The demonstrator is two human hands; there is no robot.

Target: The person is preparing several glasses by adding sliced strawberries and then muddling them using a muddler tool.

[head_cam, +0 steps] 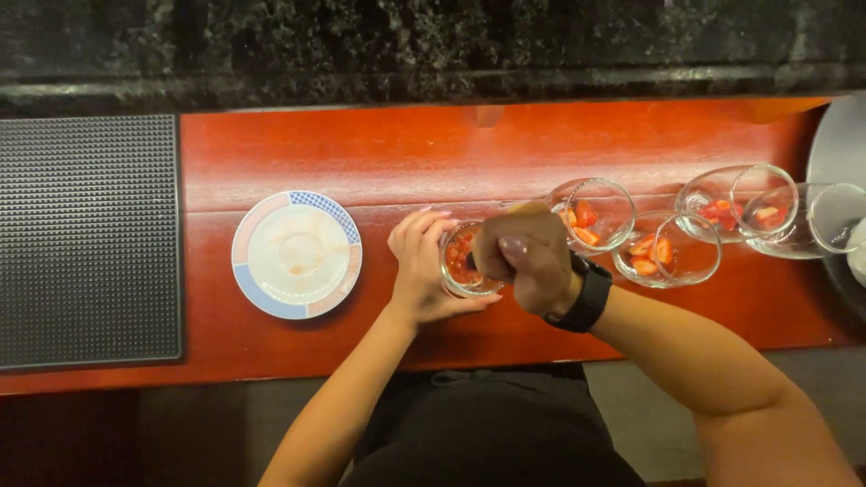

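- Here, my left hand (422, 271) wraps its fingers around the side of the front glass (465, 261) on the red counter (379, 153), I judge to brace it against tipping.
- My right hand (526, 257), watch at the wrist, sits fisted right over that glass's mouth, fingers closed tight on something I cannot make out; pressing down into the strawberry pieces, I'd guess.
- Right of that glass stand four more glasses (595, 215) holding cut strawberries, set in a loose row, likely for equal filling.
- Left of the glass lies an emptied plate (296, 255), with a black ribbed mat (88, 239) further left.
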